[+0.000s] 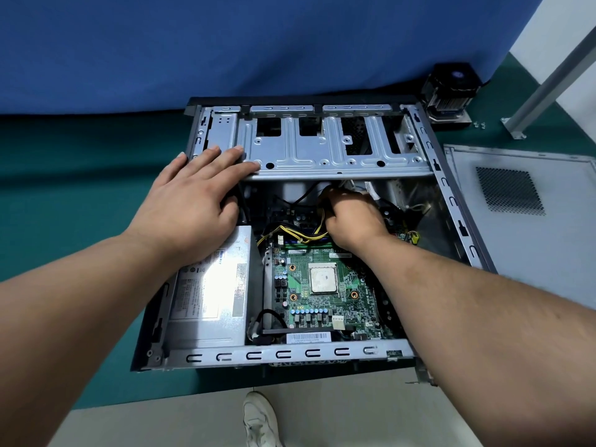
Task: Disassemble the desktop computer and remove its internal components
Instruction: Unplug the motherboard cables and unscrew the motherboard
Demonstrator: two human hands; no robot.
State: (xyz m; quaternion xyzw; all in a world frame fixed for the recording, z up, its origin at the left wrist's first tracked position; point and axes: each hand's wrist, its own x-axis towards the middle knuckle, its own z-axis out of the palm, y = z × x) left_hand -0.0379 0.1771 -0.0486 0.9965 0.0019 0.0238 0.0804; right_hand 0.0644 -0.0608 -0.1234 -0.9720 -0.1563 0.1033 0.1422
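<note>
1. The open grey metal desktop computer case [451, 195] lies flat on its side on the green-covered desk [80, 175], and I'll place everything off that case.

2. Left hand [190, 201] lies palm-down with its fingers [225, 159] straight across the case's far-left corner. They rest on the silver stamped drive-bay bracket [322, 146], so it's bracing rather than gripping.

3. Right hand [351, 217] is the one doing the job. It's reached into the middle of the case, just under the near edge of that bracket, knuckles up and fingers curled down into the bundle of yellow and black power cables [306, 235]. The fingertips are hidden, so I can't tell whether they've got a plug or just wires.

4. What matters for the next move is that the cables run from the boxy silver power supply [209, 285], in the case's near-left part, across to the right and end under the right hand at the far edge of the green motherboard [322, 285]. The connector looks to sit right below those fingers, so my guess is the pull goes straight up off the board.

5. The right hand is much nearer. The left is well off to the side.

6. The bare square CPU [323, 279] sits mid-board with no cooler on it. The black fan-and-heatsink cooler [451, 91] and the perforated grey side panel [522, 204] lie outside the case to the right.
</note>
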